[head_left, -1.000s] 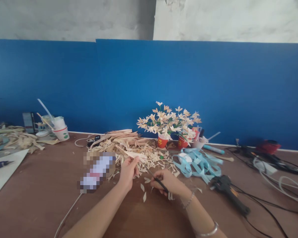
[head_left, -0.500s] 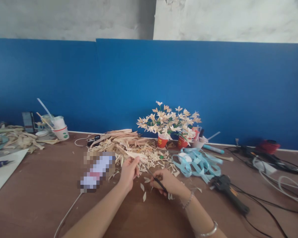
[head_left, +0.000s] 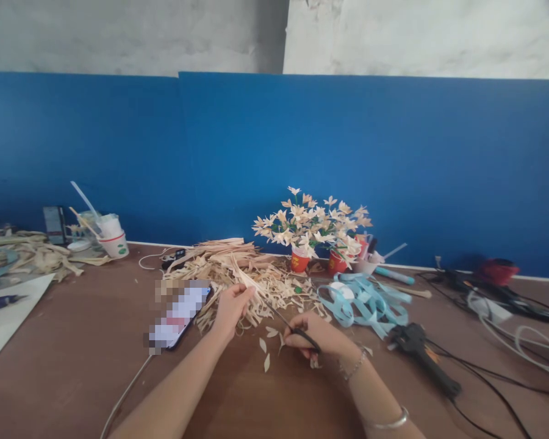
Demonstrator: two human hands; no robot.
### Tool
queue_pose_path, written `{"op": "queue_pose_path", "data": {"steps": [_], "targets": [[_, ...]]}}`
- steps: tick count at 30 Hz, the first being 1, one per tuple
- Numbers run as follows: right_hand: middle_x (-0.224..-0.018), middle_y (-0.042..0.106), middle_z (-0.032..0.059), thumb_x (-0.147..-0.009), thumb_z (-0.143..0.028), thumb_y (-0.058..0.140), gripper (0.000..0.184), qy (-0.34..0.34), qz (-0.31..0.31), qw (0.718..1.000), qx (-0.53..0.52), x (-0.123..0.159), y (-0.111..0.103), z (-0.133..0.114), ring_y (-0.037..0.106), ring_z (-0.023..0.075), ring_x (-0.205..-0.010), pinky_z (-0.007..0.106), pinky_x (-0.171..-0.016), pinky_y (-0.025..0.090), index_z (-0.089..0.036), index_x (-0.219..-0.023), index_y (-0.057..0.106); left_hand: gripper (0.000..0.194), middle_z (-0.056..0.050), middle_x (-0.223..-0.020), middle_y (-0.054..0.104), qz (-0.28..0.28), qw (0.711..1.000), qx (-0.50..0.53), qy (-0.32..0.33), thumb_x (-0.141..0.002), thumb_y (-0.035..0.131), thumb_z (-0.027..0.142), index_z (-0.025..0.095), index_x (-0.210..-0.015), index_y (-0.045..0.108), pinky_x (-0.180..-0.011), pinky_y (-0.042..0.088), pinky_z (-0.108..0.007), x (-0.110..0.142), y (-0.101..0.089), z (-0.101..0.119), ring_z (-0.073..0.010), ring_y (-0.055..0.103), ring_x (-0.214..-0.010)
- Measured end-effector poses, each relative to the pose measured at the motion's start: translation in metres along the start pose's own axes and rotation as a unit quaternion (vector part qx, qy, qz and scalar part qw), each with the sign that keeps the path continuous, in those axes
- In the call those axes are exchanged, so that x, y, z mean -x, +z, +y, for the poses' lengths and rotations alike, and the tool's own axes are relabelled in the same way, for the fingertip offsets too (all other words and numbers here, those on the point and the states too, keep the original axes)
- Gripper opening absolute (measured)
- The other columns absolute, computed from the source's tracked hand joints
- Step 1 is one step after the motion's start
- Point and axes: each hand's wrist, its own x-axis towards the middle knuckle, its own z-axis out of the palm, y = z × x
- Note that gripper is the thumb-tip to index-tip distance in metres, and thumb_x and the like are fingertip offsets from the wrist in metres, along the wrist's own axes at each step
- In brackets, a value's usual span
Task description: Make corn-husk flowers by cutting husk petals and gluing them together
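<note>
Between the closed fingers of my left hand [head_left: 232, 306] is a pale strip of dried husk [head_left: 247, 279], held above a heap of similar husk [head_left: 210, 262]. My right hand [head_left: 318, 334] is wrapped round the dark handles of a pair of scissors [head_left: 305, 336]. Their thin blades point up and left toward the strip; whether they touch it I cannot tell. Several small petal-shaped pieces [head_left: 266, 363] lie on the table just below and between my hands.
Behind the heap stand husk flowers [head_left: 297, 219] in red cups [head_left: 299, 261]. Light-blue ribbon [head_left: 370, 302] and a black glue gun [head_left: 423, 360] with cables lie to the right. On the left are a phone [head_left: 178, 317] on a cord and a white cup [head_left: 114, 245].
My right hand has shifted slightly right and the scissors have turned a little. My left hand has moved slightly left and up, still with the husk strip.
</note>
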Motion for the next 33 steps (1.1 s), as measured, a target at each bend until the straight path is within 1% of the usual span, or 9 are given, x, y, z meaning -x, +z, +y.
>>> {"op": "queue_pose_path", "data": {"steps": [7,11,16,20,24,28,33], "targets": [[-0.042,0.052,-0.0059,-0.068,-0.034,0.061,0.025,0.005,-0.014,1.000,-0.002,-0.0013,0.0001,0.0055,0.043,0.0049,-0.031,0.013,-0.031,0.035,-0.012,-0.078,0.064,0.027,0.010,-0.031,0.035,-0.039,0.999,-0.002,-0.036,-0.063,0.067,0.036,0.016,-0.057,0.050,-0.038,0.013,-0.019,0.0003,-0.0007,-0.0008,-0.0036,0.025,-0.032],[-0.043,0.052,-0.0057,-0.068,-0.035,0.062,0.026,0.004,-0.026,1.000,-0.003,-0.0016,-0.0006,0.0072,0.044,0.0049,-0.031,0.013,-0.031,0.035,-0.013,-0.080,0.065,0.028,0.010,-0.031,0.033,-0.069,0.996,-0.001,-0.054,-0.062,0.068,0.036,0.016,-0.055,0.049,-0.037,0.011,-0.019,-0.0005,-0.0008,-0.0017,-0.0032,0.025,-0.031],[-0.043,0.053,-0.0057,-0.068,-0.037,0.063,0.027,0.002,-0.036,0.999,-0.003,-0.0020,-0.0005,0.0083,0.044,0.0046,-0.031,0.012,-0.031,0.035,-0.012,-0.080,0.066,0.031,0.010,-0.034,0.035,-0.117,0.990,0.003,-0.074,-0.057,0.071,0.038,0.016,-0.055,0.050,-0.037,0.009,-0.019,-0.0005,-0.0005,-0.0027,-0.0022,0.024,-0.030],[-0.043,0.052,-0.0058,-0.069,-0.036,0.063,0.027,0.004,-0.050,0.999,-0.005,-0.0014,-0.0011,0.0091,0.044,0.0044,-0.031,0.012,-0.031,0.035,-0.013,-0.081,0.066,0.032,0.011,-0.032,0.032,-0.146,0.985,0.000,-0.092,-0.058,0.071,0.038,0.016,-0.054,0.048,-0.037,0.006,-0.020,-0.0001,-0.0018,-0.0038,-0.0023,0.023,-0.030],[-0.043,0.052,-0.0057,-0.069,-0.036,0.063,0.026,-0.003,-0.061,0.998,-0.002,-0.0001,-0.0018,0.0084,0.043,0.0039,-0.032,0.012,-0.032,0.035,-0.013,-0.081,0.067,0.030,0.011,-0.032,0.032,-0.169,0.981,0.000,-0.097,-0.060,0.071,0.038,0.016,-0.057,0.050,-0.037,0.005,-0.020,-0.0005,-0.0031,-0.0058,-0.0020,0.022,-0.030],[-0.044,0.051,-0.0058,-0.069,-0.035,0.063,0.026,-0.002,-0.054,0.999,0.000,0.0008,-0.0011,0.0087,0.042,0.0034,-0.032,0.011,-0.032,0.034,-0.013,-0.081,0.067,0.030,0.011,-0.032,0.032,-0.183,0.978,0.004,-0.102,-0.059,0.071,0.038,0.016,-0.057,0.051,-0.037,0.005,-0.020,-0.0005,-0.0032,-0.0059,-0.0017,0.020,-0.030],[-0.043,0.049,-0.0063,-0.069,-0.033,0.063,0.024,0.005,-0.049,0.999,0.004,0.0003,-0.0003,0.0097,0.041,0.0035,-0.032,0.012,-0.032,0.035,-0.013,-0.080,0.066,0.031,0.011,-0.031,0.032,-0.185,0.977,0.002,-0.108,-0.059,0.071,0.038,0.016,-0.056,0.049,-0.037,0.005,-0.020,0.0004,-0.0028,-0.0041,-0.0016,0.020,-0.029]]}}
